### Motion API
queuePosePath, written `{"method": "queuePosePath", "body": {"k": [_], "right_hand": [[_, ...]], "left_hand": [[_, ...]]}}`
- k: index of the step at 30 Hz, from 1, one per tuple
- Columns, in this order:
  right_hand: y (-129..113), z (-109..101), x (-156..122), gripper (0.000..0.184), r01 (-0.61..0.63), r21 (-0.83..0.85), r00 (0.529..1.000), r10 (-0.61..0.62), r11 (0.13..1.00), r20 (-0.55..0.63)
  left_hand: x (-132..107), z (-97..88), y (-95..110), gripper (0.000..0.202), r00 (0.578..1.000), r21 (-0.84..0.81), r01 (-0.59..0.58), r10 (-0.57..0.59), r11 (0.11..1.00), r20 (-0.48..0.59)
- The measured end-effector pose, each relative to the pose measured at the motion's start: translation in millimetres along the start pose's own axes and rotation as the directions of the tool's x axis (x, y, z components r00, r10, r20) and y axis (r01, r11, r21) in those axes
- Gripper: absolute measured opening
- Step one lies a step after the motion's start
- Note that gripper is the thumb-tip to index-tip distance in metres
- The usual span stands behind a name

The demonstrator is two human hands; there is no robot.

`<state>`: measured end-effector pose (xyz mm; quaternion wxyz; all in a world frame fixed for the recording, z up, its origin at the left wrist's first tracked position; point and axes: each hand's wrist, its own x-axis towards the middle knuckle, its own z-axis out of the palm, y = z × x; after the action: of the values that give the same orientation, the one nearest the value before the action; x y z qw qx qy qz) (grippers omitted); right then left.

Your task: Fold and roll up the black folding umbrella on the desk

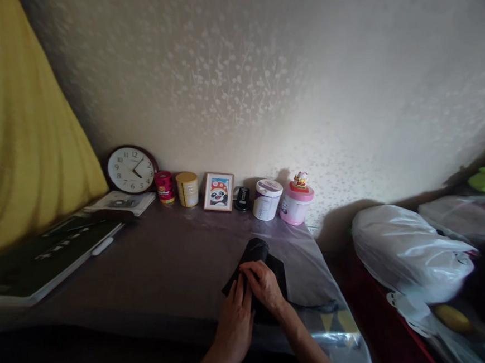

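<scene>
A black, cloth-like bundle (255,250) lies on the table near its right front part; its far end is rounded, and flaps stick out on both sides. I cannot tell its exact kind. My left hand (235,316) rests against its near left side with the fingers stretched forward. On top of it, my right hand (264,286) is closed, thumb and fingers pinched at the black material close to my left fingertips. A thin dark strip (315,306) runs to the right from the bundle. Both hands hide the bundle's near part.
Along the wall stand a clock (131,169), a red can (164,186), a yellow tin (187,189), a framed panda picture (218,192), a small black object (242,199), a white canister (268,200) and a pink canister (294,207). A green board (46,253) lies left; plastic bags (407,247) sit right.
</scene>
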<state>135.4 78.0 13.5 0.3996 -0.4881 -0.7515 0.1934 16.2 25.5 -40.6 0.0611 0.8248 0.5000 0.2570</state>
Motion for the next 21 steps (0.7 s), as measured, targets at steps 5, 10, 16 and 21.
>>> {"method": "queuePosePath", "body": {"k": [5, 10, 16, 21], "right_hand": [[27, -2, -6, 0.028, 0.165, -0.148, 0.986, -0.165, 0.975, 0.009], [64, 1, 25, 0.031, 0.167, -0.243, 0.986, -0.161, 0.956, 0.045], [95, 1, 59, 0.035, 0.112, -0.233, 0.993, -0.115, 0.966, 0.0], [102, -6, 69, 0.033, -0.027, -0.275, 0.997, 0.006, 0.961, -0.079]], "left_hand": [[-4, 8.2, 0, 0.062, 0.998, 0.083, 0.055, -0.052, 0.995, -0.029], [-3, 6.1, 1, 0.063, 0.995, 0.145, 0.093, -0.095, 0.985, 0.006], [0, 3.6, 0, 0.063, 0.991, 0.125, 0.1, -0.11, 0.987, 0.075], [1, -1.4, 0, 0.06, 0.985, 0.067, 0.115, -0.122, 0.991, 0.123]]}}
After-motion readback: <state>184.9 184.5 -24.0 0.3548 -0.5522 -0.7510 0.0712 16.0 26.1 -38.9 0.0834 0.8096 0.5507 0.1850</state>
